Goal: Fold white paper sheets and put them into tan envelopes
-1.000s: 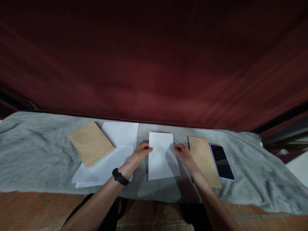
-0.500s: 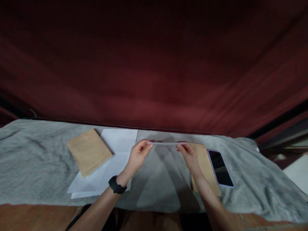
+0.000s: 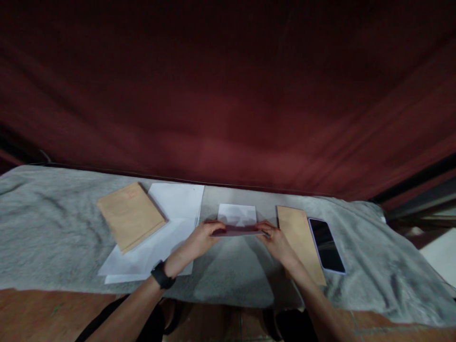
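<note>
The paper (image 3: 237, 212) is plain white, its far part flat and its near part bent up into a shaded, narrow band. It lies mid-tabletop (image 3: 235, 280), between the sheets (image 3: 180, 202) and an envelope (image 3: 298, 240). The left hand (image 3: 205, 236) and right hand (image 3: 276, 241) each grasp one end of the raised band, fingers curled. Soft, rumpled grey cloth (image 3: 53, 228) covers the surface; behind rises a dark red backing (image 3: 228, 114), and brown tiles (image 3: 35, 313) show below. More envelopes (image 3: 131, 216), matte tan and rectangular, overlap the creased sheets at left; a glossy black phone (image 3: 327, 246) with rounded corners and lilac rim lies at right.
</note>
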A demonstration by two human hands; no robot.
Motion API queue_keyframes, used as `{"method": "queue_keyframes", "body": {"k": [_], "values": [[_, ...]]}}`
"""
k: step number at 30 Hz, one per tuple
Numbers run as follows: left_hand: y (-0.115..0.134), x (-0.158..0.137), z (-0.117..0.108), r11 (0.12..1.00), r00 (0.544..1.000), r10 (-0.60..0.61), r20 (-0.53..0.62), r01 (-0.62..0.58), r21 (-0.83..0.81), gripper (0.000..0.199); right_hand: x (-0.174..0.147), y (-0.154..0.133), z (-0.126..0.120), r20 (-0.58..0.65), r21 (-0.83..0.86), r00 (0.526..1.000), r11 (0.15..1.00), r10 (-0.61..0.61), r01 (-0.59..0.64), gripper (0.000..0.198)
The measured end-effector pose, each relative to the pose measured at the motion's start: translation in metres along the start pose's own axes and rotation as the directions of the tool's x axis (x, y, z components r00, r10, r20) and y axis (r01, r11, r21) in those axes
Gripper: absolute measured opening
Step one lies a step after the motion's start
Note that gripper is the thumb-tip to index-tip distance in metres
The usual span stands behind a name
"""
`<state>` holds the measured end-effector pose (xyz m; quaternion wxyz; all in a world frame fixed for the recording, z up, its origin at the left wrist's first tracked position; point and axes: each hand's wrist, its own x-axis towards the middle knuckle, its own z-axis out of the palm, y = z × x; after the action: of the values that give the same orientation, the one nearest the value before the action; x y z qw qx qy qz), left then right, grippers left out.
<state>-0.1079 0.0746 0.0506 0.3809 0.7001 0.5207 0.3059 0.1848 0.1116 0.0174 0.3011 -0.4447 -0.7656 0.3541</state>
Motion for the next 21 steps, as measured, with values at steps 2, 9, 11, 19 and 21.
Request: {"method": "queue_keyframes", "body": {"k": [2,9,11,19,21], "values": [[0.001,-0.001,0.000,1.000,1.000,-0.021,-0.002,0.021,-0.012,0.011,-0.002,0.001,0.001,0.014,-0.061,1.000,0.998,0.018,-0.017,0.020],[-0.007,-0.001,0.004,0.955,0.972,-0.234,0.006,0.231,-0.186,0.022,-0.002,-0.010,0.000,0.088,-0.106,0.990,0.990,0.106,-0.096,0.024],[-0.011,0.001,0.003,0.929,0.958,-0.284,0.028,0.282,-0.241,0.030,-0.001,-0.015,-0.001,0.106,-0.076,0.988,0.991,0.116,-0.109,0.025],[-0.007,0.010,-0.001,0.895,0.922,-0.385,-0.031,0.365,-0.255,0.044,0.002,-0.016,0.003,0.061,-0.102,0.982,0.980,0.177,-0.170,0.033],[-0.006,0.011,0.001,0.899,0.918,-0.395,-0.049,0.374,-0.229,0.044,0.003,-0.015,0.005,0.033,-0.125,0.985,0.979,0.169,-0.164,0.033]]}}
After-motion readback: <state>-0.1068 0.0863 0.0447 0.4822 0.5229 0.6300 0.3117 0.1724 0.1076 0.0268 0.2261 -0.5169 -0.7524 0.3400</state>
